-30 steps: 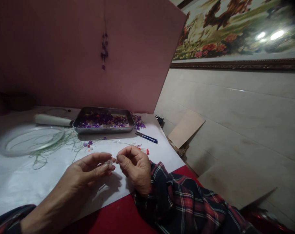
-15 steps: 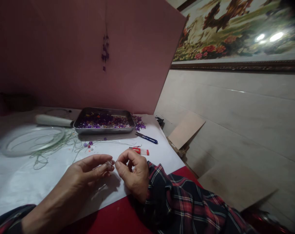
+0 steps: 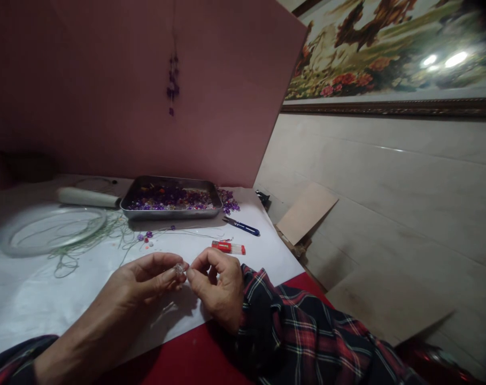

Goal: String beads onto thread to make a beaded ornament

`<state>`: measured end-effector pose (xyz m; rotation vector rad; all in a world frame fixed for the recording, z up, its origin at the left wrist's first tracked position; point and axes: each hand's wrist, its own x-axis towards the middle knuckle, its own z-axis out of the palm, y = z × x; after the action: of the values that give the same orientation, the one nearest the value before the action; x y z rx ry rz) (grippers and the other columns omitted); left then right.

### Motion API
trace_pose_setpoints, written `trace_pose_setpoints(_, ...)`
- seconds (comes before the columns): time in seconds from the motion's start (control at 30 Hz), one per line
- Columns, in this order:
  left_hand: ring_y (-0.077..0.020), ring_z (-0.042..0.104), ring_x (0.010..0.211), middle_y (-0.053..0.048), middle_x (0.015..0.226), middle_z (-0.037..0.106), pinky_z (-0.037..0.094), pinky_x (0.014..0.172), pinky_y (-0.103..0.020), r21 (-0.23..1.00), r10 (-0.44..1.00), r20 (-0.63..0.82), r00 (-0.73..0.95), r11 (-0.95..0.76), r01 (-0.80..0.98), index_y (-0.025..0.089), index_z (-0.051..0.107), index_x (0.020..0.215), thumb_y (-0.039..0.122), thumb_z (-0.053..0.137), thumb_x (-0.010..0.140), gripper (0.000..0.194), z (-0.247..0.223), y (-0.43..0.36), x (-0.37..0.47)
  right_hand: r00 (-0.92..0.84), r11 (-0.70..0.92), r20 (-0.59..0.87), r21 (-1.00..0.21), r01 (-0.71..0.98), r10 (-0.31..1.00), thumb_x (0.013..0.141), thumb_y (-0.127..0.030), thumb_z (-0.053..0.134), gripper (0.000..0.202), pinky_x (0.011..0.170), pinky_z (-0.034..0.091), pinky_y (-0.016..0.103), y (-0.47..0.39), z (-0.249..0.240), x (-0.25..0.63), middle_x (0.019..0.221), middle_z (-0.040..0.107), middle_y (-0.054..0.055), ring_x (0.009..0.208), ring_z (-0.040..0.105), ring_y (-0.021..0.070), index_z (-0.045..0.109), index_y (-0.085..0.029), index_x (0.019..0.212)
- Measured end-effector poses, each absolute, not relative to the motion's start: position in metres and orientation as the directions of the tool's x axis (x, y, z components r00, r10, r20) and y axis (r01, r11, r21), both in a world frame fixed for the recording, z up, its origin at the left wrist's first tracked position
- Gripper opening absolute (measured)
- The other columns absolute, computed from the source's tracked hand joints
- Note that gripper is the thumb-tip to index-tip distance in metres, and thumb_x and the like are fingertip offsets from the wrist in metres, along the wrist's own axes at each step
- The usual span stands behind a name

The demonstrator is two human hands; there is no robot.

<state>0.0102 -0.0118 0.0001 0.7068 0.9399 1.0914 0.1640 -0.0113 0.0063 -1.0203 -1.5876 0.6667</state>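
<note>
Between the thumb and fingers of my left hand (image 3: 146,283) is a small cluster of clear beads (image 3: 179,269). My right hand (image 3: 216,283) is closed in a pinch right beside it, thumb against forefinger. Whatever lies in that pinch is too small to make out. Both hands are over the white sheet (image 3: 18,294), near its front edge. Just beyond my right hand lies a red lighter (image 3: 229,247) with a clear end. Farther back are blue-handled thread snips (image 3: 243,226), and a few loose purple and red beads (image 3: 146,238) sit behind my left hand.
A metal tray (image 3: 174,215) of mostly purple beads stands at the back, with more beads (image 3: 229,202) spilled at its right. A coil of clear line (image 3: 52,232), green thread (image 3: 82,248) and a pale-handled tool (image 3: 88,197) lie left. A beaded strand (image 3: 172,88) hangs on the panel.
My right hand has moved slightly left, closer to the clear bead cluster. The lighter shows a little more. My left hand stays nearly in place, its hold unchanged.
</note>
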Motion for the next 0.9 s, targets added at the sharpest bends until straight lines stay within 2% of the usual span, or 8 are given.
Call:
trace_pose_setpoints(0.4, -0.0194, 0.069, 0.066, -0.006, 0.072, 0.077, 0.053, 0.061, -0.026, 0.85, 0.94, -0.301, 0.163, 0.342, -0.401, 0.018, 0.076, 0.078, 0.019, 0.086, 0.057, 0.024, 0.0042, -0.013, 0.0129, -0.057, 0.464, 0.468, -0.841, 0.279, 0.882, 0.072, -0.024, 0.063, 0.018, 0.05, 0.033, 0.023, -0.0123, 0.0065, 0.1649, 0.055, 0.053, -0.003, 0.049, 0.042, 0.0091, 0.056, -0.017, 0.057)
trace_pose_setpoints(0.6, -0.019, 0.067, 0.063, -0.005, 0.068, 0.075, 0.05, 0.058, -0.026, 0.881, 0.945, -0.298, 0.137, 0.327, -0.342, 0.019, 0.074, 0.08, 0.023, 0.087, 0.057, 0.026, 0.0059, -0.0142, 0.0125, -0.06, 0.454, 0.454, -0.856, 0.248, 0.889, 0.076, -0.025, 0.066, 0.016, 0.05, 0.034, 0.023, -0.0109, 0.0051, 0.1656, 0.056, 0.055, -0.003, 0.052, 0.048, 0.0105, 0.061, -0.017, 0.063)
trace_pose_setpoints(0.73, -0.0195, 0.067, 0.063, -0.005, 0.068, 0.075, 0.049, 0.057, -0.026, 0.901, 0.951, -0.29, 0.108, 0.309, -0.305, 0.018, 0.074, 0.079, 0.025, 0.086, 0.057, 0.026, 0.0055, -0.0151, 0.011, -0.051, 0.406, 0.405, -0.891, 0.205, 0.913, 0.075, -0.021, 0.067, 0.008, 0.052, 0.037, 0.023, -0.0097, 0.0014, 0.1654, 0.059, 0.06, -0.002, 0.055, 0.053, 0.0113, 0.065, -0.017, 0.069)
trace_pose_setpoints(0.9, -0.0198, 0.067, 0.063, -0.004, 0.063, 0.072, 0.049, 0.057, -0.026, 0.9, 0.95, -0.276, 0.143, 0.308, -0.31, 0.019, 0.074, 0.078, 0.024, 0.085, 0.06, 0.022, 0.0055, -0.0159, 0.0109, -0.052, 0.395, 0.391, -0.907, 0.15, 0.919, 0.072, -0.016, 0.066, 0.004, 0.051, 0.038, 0.022, -0.009, -0.0006, 0.1642, 0.057, 0.059, -0.004, 0.053, 0.052, 0.0108, 0.066, -0.017, 0.069)
